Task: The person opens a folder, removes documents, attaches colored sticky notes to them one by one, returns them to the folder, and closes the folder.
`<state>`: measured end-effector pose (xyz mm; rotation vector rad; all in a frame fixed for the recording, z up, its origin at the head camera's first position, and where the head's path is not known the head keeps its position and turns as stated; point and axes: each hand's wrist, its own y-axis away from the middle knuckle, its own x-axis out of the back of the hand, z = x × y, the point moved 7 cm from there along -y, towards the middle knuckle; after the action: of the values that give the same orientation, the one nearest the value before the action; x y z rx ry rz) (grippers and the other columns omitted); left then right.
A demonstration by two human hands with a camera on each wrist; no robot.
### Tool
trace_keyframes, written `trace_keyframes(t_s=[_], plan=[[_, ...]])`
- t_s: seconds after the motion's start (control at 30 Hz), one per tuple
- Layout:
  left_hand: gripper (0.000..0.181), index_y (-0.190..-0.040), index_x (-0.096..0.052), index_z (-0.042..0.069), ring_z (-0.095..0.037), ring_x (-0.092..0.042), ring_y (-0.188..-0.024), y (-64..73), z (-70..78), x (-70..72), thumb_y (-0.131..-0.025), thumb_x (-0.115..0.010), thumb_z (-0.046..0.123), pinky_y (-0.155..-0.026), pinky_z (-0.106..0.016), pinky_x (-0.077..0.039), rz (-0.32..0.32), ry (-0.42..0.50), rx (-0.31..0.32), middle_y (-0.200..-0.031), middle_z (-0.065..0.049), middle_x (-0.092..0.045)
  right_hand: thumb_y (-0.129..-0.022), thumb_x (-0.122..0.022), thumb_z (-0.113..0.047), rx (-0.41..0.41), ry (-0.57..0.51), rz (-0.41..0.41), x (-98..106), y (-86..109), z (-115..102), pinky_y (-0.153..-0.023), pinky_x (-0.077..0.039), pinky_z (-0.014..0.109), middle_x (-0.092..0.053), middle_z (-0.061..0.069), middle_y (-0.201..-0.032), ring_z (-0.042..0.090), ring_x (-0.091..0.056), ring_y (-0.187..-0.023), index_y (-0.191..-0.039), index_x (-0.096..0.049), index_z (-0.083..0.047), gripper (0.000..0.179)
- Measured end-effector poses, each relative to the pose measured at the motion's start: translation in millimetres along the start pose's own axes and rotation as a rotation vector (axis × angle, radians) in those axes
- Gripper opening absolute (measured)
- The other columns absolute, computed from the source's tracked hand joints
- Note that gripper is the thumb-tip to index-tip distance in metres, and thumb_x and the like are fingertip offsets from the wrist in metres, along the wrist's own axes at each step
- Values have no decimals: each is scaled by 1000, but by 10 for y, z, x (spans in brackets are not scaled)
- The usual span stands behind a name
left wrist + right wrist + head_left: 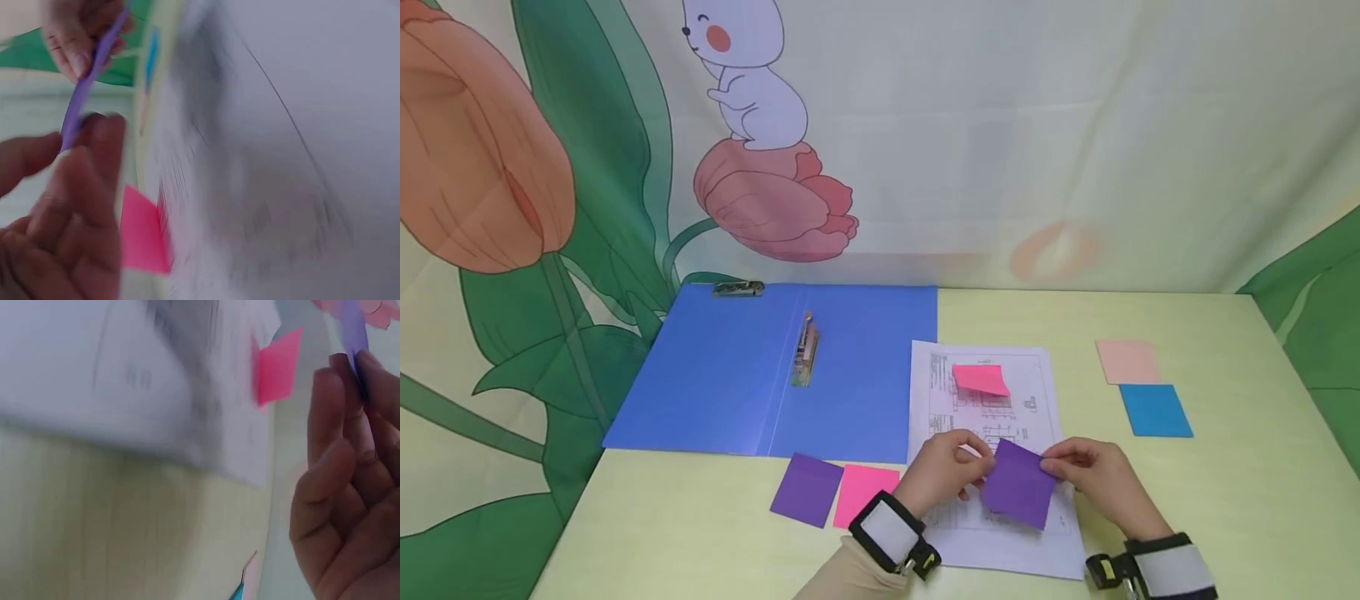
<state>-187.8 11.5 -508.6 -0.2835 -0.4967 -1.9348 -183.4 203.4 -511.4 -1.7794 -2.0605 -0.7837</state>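
Note:
Between both hands a purple sticky note point(1019, 485) is held up over a stack of printed sheets point(1000, 546). My left hand point(946, 471) pinches its left edge between thumb and fingers. At the opposite edge, the right hand point(1093, 477) pinches the note near its upper right corner. The left wrist view shows the purple note point(87, 87) nearly edge-on with both hands on it. A bright pink sticky note point(981, 379) is on the top sheet, its lower edge lifting away from the paper.
An opened blue folder point(865, 358) with metal clips lies left of the sheets. Another purple note point(807, 490) and a pink note point(863, 492) lie in front of it. On the right are a pale pink note point(1127, 362) and a blue note point(1156, 411). A printed curtain point(962, 142) hangs behind.

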Motion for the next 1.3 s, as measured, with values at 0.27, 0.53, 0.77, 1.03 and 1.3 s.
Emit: trace_keyframes(t_s=[0.27,0.53,0.77,1.03,1.3], plan=[[78,-125,-52,17,-20,-46,-116,80,-55,-197,-59,-85,41,-89,-33,-43,-70,-900,-210,-123,-1,-51,-81,-71,-16,36,84,-128,-84,-292,190,-62,-43,28,-64,-1,-76,15,-53,-71,-85,-71,-9,8],[79,-126,-53,21,-20,-47,-116,127,-57,-248,-57,-85,41,-90,-31,-43,-61,-1015,-241,-126,-4,-50,-80,-72,-15,53,155,-149,-171,-355,189,-65,-41,30,-60,-2,-71,15,-52,-72,-81,-70,-12,5],[76,-133,-49,20,-31,-40,-127,170,-56,-328,-65,-80,32,-96,-41,-41,-152,-1009,-230,-146,3,-35,-80,-72,-16,37,181,-165,-208,-361,163,-64,-41,29,-60,-2,-71,15,-51,-72,-82,-70,-11,5],[67,-138,-45,28,-39,-35,-128,219,-29,-421,-77,-72,32,-90,-49,-44,-234,-1161,-224,-147,12,-30,-80,-72,-14,26,205,-159,-235,-375,155,-62,-40,29,-58,-2,-70,15,-51,-71,-80,-70,-11,4],[62,-130,-52,32,-39,-39,-125,181,-2,-434,-73,-76,30,-87,-50,-46,-219,-1178,-177,-145,6,-36,-79,-71,-16,16,276,-157,-294,-400,115,-55,-38,28,-52,1,-63,16,-48,-62,-75,-63,-11,11]])
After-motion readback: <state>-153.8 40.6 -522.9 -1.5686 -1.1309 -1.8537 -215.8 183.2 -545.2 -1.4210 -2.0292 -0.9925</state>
